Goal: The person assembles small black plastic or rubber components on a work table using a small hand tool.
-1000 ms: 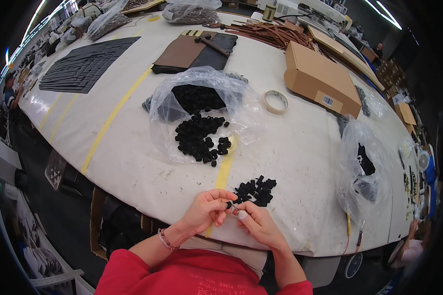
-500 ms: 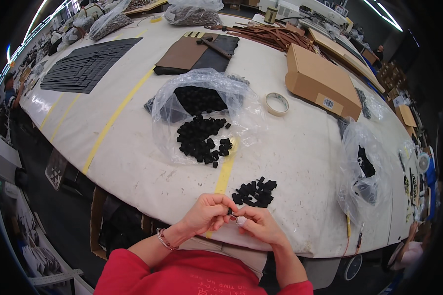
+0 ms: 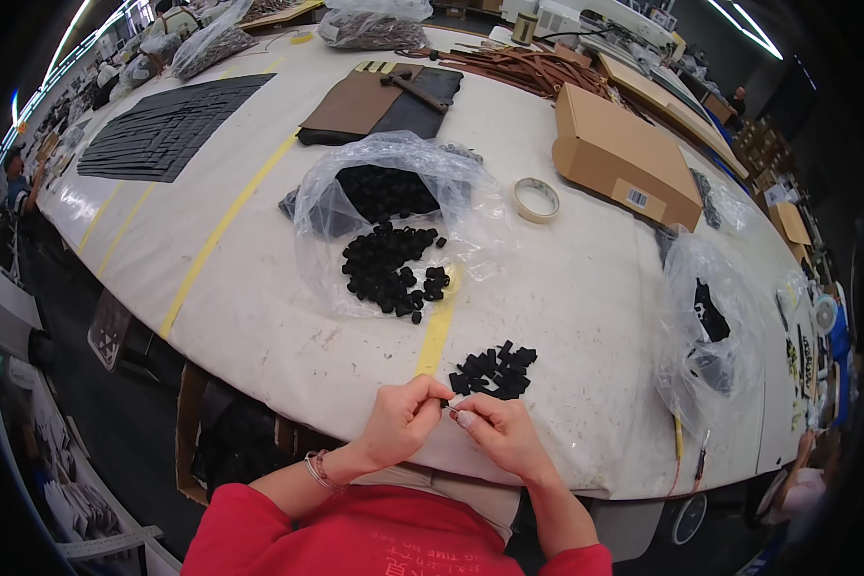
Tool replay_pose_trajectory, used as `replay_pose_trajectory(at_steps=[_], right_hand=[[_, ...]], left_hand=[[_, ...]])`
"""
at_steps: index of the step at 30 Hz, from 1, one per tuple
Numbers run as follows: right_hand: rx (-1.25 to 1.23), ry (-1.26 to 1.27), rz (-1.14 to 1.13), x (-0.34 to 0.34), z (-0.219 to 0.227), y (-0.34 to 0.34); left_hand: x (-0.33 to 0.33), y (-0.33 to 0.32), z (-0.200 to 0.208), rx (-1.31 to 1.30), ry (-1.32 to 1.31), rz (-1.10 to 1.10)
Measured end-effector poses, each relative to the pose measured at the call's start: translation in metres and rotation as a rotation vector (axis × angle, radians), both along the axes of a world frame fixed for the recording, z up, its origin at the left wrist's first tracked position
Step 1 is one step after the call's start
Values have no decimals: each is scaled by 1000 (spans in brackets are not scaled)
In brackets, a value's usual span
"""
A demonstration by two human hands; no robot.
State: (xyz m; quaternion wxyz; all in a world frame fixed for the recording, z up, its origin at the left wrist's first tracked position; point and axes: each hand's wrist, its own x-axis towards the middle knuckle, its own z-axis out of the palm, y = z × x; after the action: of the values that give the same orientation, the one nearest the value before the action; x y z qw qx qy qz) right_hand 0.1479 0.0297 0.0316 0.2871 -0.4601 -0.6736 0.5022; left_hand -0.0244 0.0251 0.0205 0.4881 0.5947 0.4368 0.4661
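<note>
My left hand (image 3: 401,419) and my right hand (image 3: 502,434) meet fingertip to fingertip at the table's near edge. The left one is closed in a pinch on a small black piece, now mostly covered by its fingers. My right thumb and forefinger are also pinched at the same spot, with a tiny shiny bit showing between the hands; what they grip is too small to make out. Just beyond the fingers lies a loose pile of flat black pieces (image 3: 494,372). Farther off, small rounded black pieces (image 3: 384,264) spill from a clear plastic bag (image 3: 317,206).
A tape roll (image 3: 536,200) and a cardboard box (image 3: 624,158) lie at the right, with another clear bag (image 3: 706,346) nearer. Dark strips (image 3: 173,125) and a brown-and-black sheet stack (image 3: 360,106) with a hammer (image 3: 418,91) lie farther back. An open carton (image 3: 194,432) stands below the left edge.
Both hands have shifted slightly, with the left fingers closing over the black piece so that less of it shows. The piles look the same; the whole view has moved a little.
</note>
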Motion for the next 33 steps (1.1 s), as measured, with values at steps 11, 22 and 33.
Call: replay_pose_trajectory(at_steps=[11,22,33], right_hand=[[423,-43,-356,-21,-7,-3],[849,-190,-226,-20,-18,-11],[-66,72,-381,10,-3,0]], left_hand=[[15,-15,-1,-306,-505,104],[3,-15,-12,-1049,-1232,-206],[-22,50,19,-294,-705,259]])
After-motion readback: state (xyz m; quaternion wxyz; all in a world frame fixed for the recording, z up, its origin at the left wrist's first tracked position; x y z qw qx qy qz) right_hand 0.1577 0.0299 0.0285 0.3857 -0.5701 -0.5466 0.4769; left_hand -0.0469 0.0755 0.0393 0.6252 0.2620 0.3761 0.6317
